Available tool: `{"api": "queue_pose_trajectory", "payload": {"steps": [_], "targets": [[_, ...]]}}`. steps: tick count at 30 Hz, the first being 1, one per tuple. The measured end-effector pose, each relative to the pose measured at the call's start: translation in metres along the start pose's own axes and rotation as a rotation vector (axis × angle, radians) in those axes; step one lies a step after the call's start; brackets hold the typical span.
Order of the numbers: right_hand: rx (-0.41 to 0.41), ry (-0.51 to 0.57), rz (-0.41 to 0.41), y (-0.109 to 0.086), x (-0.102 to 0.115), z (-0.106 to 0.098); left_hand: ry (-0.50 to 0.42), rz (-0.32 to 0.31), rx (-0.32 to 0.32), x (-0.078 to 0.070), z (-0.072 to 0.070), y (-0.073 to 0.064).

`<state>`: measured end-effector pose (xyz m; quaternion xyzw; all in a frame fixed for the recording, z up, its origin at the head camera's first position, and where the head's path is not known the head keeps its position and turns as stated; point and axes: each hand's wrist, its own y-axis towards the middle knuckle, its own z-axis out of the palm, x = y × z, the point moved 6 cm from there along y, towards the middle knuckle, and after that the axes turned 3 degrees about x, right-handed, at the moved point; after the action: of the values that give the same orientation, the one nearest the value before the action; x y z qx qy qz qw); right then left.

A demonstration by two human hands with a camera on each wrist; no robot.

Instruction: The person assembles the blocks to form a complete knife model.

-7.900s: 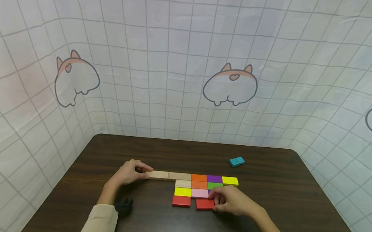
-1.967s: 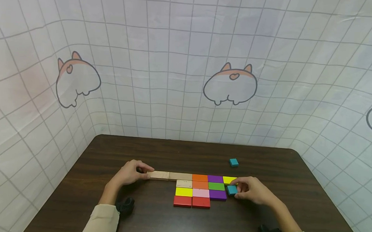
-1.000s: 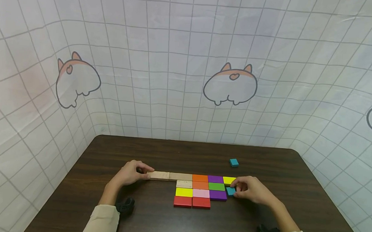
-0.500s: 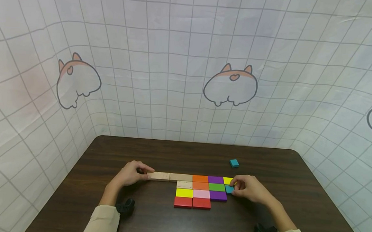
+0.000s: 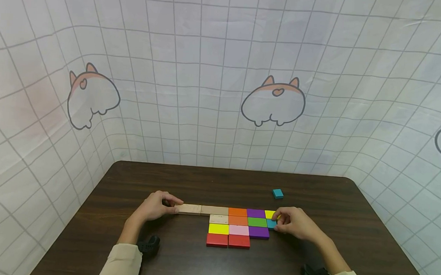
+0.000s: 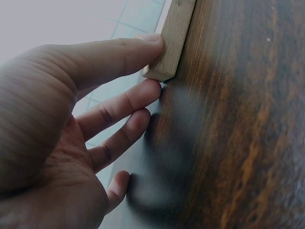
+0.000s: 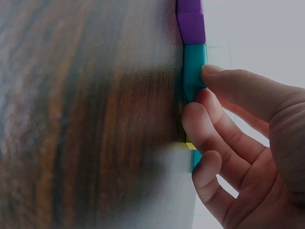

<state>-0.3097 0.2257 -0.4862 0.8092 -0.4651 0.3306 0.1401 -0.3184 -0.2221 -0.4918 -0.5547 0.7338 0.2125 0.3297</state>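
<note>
On the table, flat blocks form a pattern: a far row of plain wooden block (image 5: 189, 209), second wooden block (image 5: 215, 210), orange block (image 5: 237, 212), purple block (image 5: 255, 213) and yellow block (image 5: 270, 214), with shorter rows nearer. My left hand (image 5: 154, 205) pinches the far row's left end; in the left wrist view the thumb lies along the wooden block's side. With thumb and fingers, my right hand (image 5: 297, 223) holds a small teal block (image 7: 194, 71) against the green block (image 5: 257, 222), just in front of the yellow one. My fingertips partly cover both.
A second teal block (image 5: 278, 193) lies alone behind the pattern. Two red blocks (image 5: 217, 240) make up the nearest row, below a yellow block (image 5: 218, 229), a pink block (image 5: 238, 230) and a purple one. A grid-patterned curtain (image 5: 207, 112) surrounds the dark table (image 5: 207, 268).
Earlier my right hand set the right red block beside the other, then took one teal block from the back. It has slid this leftward against the green block. My left hand stays put.
</note>
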Motion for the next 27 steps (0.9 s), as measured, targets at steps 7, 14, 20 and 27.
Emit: {"api": "queue_pose_trajectory", "payload": {"steps": [7,14,20,27], "targets": [[0.01,0.009,-0.004,0.0,0.001,-0.003,-0.001,-0.009,-0.004,-0.001,0.0,0.0],[-0.046,0.064,-0.04,0.003,-0.007,-0.025,-0.003,-0.016,-0.005,-0.001,-0.001,-0.001],[-0.159,0.104,-0.016,0.017,-0.025,-0.05,-0.004,-0.014,-0.008,0.001,-0.001,-0.001],[-0.174,0.122,0.049,0.038,-0.055,-0.057,0.001,-0.009,-0.004,0.001,0.0,0.0]]}}
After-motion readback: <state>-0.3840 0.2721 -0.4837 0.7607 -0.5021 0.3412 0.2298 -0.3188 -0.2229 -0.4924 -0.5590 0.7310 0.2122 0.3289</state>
